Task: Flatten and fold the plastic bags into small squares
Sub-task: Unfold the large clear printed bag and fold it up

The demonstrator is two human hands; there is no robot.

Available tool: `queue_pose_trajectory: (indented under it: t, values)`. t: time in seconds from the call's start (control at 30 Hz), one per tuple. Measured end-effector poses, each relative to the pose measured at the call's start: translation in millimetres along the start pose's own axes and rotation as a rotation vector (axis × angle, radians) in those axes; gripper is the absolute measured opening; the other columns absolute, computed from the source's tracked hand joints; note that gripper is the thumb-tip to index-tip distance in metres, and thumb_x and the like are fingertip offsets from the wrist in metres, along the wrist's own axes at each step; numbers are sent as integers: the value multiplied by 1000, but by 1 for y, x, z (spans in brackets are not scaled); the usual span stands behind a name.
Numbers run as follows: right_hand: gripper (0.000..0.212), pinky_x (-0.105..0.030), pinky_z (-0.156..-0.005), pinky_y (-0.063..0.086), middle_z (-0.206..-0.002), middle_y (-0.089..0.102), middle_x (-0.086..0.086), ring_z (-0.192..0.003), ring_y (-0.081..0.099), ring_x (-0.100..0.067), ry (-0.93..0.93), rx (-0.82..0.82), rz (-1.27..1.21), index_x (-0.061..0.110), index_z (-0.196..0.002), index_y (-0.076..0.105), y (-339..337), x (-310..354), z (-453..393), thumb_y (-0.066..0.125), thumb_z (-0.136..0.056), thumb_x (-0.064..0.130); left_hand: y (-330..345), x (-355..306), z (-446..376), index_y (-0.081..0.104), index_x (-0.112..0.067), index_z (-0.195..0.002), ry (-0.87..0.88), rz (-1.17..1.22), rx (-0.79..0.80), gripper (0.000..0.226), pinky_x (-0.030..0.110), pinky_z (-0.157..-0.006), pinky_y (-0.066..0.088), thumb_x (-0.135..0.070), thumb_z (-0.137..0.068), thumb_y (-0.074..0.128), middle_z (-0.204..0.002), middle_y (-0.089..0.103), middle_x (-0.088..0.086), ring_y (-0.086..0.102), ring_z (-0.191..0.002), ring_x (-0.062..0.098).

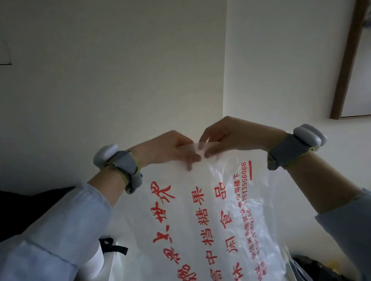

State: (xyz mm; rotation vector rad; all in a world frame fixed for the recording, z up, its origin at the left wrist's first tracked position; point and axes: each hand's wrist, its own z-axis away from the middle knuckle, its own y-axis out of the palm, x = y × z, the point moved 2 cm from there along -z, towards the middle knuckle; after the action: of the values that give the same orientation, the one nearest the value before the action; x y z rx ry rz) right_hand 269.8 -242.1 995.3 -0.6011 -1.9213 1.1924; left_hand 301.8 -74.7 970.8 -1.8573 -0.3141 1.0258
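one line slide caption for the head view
Both hands, left hand and right hand, pinch the top edge of a red-printed plastic bag held up.

Plain off-white walls (pixel 114 79) meeting at a corner, pretty dim lighting overall. Dark wooden frame (pixel 346 54) up on the right, something dark (pixel 23 207) low on the left.

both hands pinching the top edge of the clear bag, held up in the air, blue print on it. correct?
Not quite: the print is red, not blue, as the head view shows. The rest stands: the left hand and right hand both pinch the top edge of the clear plastic bag, which hangs in the air in front of the wall.
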Motion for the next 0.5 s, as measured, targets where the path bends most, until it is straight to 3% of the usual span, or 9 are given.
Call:
queue_pose_trajectory:
  t: [0.1, 0.3, 0.43, 0.5]
  values:
    - [28, -19, -65, 57, -88, 73, -2, -75, 70, -15, 98, 103, -65, 27, -101, 53, -10, -15, 16, 69, -80, 17, -5, 7, 6, 62, -21, -60, 6, -19, 10, 24, 12, -46, 39, -33, -80, 68, -53, 60, -12, 52, -44, 1]
    - [10, -19, -65, 54, -79, 71, -13, -70, 67, -20, 156, 13, -236, 13, -73, 60, -21, -43, 37, 69, -79, 14, -13, 20, 14, 63, -20, -61, -28, 20, -2, 22, 17, -51, 43, -32, -79, 70, -57, 62, -10, 55, -52, 7]
    - [12, -31, -75, 56, -87, 72, -14, -78, 69, -27, 202, 52, -315, 9, -88, 61, -18, -59, 45, 68, -79, 10, -17, 26, 18, 64, -20, -63, -32, 67, 8, 19, 15, -52, 45, -29, -79, 70, -58, 66, -10, 59, -53, 6]
    - [9, -29, -65, 57, -80, 71, -16, -68, 67, -23, 185, -61, -415, 4, -87, 61, -19, -63, 47, 66, -79, 6, -18, 27, 19, 65, -18, -64, -28, 93, 17, 19, 16, -52, 45, -31, -78, 70, -57, 65, -10, 58, -53, 6]
